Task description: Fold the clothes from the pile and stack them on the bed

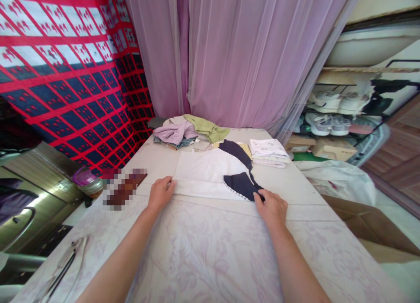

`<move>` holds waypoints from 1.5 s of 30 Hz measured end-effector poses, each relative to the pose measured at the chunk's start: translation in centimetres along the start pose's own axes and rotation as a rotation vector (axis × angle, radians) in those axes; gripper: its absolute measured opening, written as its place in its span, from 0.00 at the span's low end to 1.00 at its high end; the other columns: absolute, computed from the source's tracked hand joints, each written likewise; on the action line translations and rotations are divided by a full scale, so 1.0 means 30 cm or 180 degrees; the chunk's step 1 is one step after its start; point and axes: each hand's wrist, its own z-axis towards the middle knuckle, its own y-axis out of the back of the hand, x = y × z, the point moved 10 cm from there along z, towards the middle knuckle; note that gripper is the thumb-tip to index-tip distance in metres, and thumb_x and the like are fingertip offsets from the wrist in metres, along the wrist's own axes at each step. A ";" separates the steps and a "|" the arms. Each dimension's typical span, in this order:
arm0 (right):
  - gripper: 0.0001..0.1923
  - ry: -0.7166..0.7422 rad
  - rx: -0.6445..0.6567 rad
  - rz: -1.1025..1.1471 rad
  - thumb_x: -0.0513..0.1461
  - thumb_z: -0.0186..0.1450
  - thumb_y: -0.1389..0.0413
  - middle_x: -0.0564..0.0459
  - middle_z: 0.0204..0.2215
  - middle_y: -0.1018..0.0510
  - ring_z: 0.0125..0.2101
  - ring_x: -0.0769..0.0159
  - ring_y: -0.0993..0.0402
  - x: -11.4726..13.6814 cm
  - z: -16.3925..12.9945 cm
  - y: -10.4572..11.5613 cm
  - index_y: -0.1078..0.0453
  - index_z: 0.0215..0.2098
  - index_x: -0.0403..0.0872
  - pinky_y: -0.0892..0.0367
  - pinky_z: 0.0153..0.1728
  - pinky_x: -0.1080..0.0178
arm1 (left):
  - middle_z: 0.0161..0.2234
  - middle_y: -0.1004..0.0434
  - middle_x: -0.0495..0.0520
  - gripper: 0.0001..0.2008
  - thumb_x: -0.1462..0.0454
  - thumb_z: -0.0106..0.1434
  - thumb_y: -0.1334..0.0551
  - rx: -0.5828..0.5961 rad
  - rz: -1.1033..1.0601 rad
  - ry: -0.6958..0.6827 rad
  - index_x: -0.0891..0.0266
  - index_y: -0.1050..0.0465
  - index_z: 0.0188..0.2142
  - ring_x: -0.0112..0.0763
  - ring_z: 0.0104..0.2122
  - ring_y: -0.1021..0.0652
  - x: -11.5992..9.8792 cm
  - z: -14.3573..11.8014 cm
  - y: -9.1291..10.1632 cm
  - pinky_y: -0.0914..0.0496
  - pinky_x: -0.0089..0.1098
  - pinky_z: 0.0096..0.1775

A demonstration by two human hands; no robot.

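Note:
A white top with navy parts (200, 167) lies spread sideways across the table, its near edge running straight from hand to hand. My left hand (160, 192) pinches the white end of that edge, thumb and fingers pressed together. At the other end, my right hand (271, 209) has its fingers closed on the navy corner. A dotted trim borders the navy part near my right hand. Just beyond the top's navy side sits a folded stack of pale cloths (268, 150). Some yellow fabric (245, 150) shows from behind the navy part.
A heap of crumpled clothes (179, 130) lies at the table's far left. A pixelated reddish-brown item (124, 189) is left of my left hand. Cords (67, 263) lie at the near left edge. Purple curtains (249, 53) hang behind; a shoe rack (344, 106) and cardboard box (370, 220) stand right.

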 end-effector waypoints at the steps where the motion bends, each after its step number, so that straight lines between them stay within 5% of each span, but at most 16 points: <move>1: 0.13 -0.0012 -0.0074 0.0028 0.45 0.63 0.49 0.48 0.31 0.21 0.36 0.59 0.29 -0.001 -0.001 0.007 0.26 0.38 0.49 0.47 0.36 0.60 | 0.33 0.23 0.51 0.13 0.57 0.66 0.51 0.0030 -0.0052 0.0084 0.57 0.30 0.40 0.34 0.37 0.25 0.004 -0.002 0.000 0.35 0.31 0.38; 13: 0.13 -0.0299 -0.0288 0.0715 0.45 0.60 0.50 0.51 0.26 0.21 0.33 0.60 0.28 -0.039 0.008 0.006 0.27 0.32 0.48 0.42 0.36 0.62 | 0.28 0.24 0.50 0.17 0.56 0.64 0.49 0.0168 -0.0051 0.0255 0.60 0.33 0.48 0.36 0.35 0.23 0.005 -0.042 -0.013 0.34 0.35 0.42; 18: 0.12 -0.0337 -0.0322 0.0889 0.43 0.57 0.48 0.53 0.25 0.21 0.30 0.62 0.29 -0.051 0.006 0.006 0.28 0.36 0.48 0.42 0.37 0.62 | 0.25 0.26 0.46 0.25 0.57 0.64 0.48 0.0270 -0.0285 0.0244 0.62 0.42 0.59 0.34 0.33 0.23 0.015 -0.041 -0.023 0.34 0.33 0.39; 25: 0.12 -0.0130 -0.0396 0.0509 0.42 0.59 0.49 0.51 0.29 0.22 0.36 0.58 0.31 -0.028 -0.008 0.028 0.28 0.38 0.48 0.45 0.42 0.57 | 0.33 0.23 0.54 0.28 0.54 0.62 0.44 0.0186 0.0394 -0.0062 0.63 0.40 0.59 0.41 0.38 0.24 -0.017 -0.053 0.000 0.35 0.40 0.45; 29: 0.15 0.0274 -0.0701 0.0410 0.43 0.64 0.52 0.46 0.40 0.22 0.45 0.56 0.33 0.050 -0.018 0.087 0.27 0.41 0.47 0.47 0.49 0.54 | 0.52 0.29 0.60 0.23 0.56 0.63 0.45 -0.0170 0.0657 -0.0313 0.60 0.35 0.56 0.47 0.53 0.32 -0.076 -0.071 0.025 0.38 0.45 0.52; 31: 0.18 0.0758 -0.0557 0.0440 0.43 0.67 0.55 0.46 0.50 0.26 0.52 0.57 0.37 0.142 -0.028 0.081 0.29 0.48 0.48 0.48 0.54 0.54 | 0.60 0.37 0.58 0.21 0.56 0.65 0.48 -0.0072 0.0593 -0.0756 0.58 0.34 0.56 0.46 0.60 0.39 -0.152 -0.083 -0.012 0.45 0.47 0.58; 34: 0.23 0.1420 0.0183 0.0244 0.43 0.68 0.58 0.50 0.62 0.39 0.61 0.59 0.47 0.276 -0.062 -0.001 0.38 0.59 0.52 0.54 0.59 0.52 | 0.65 0.46 0.54 0.25 0.52 0.68 0.53 0.0551 0.0418 -0.1427 0.55 0.40 0.60 0.44 0.64 0.48 -0.270 -0.120 -0.123 0.54 0.49 0.62; 38: 0.25 0.1603 0.1127 -0.0015 0.47 0.69 0.59 0.52 0.65 0.46 0.64 0.59 0.53 0.315 -0.108 -0.108 0.46 0.63 0.57 0.62 0.61 0.48 | 0.67 0.54 0.54 0.29 0.45 0.66 0.57 0.1219 0.0355 -0.1608 0.46 0.49 0.64 0.47 0.65 0.51 -0.327 -0.160 -0.211 0.56 0.56 0.60; 45: 0.27 0.1656 0.1196 0.0042 0.48 0.69 0.60 0.51 0.67 0.53 0.65 0.59 0.59 0.358 -0.121 -0.089 0.48 0.65 0.55 0.68 0.62 0.45 | 0.68 0.60 0.55 0.30 0.42 0.65 0.57 0.1438 0.0416 -0.1611 0.43 0.52 0.64 0.51 0.65 0.54 -0.327 -0.174 -0.214 0.60 0.61 0.58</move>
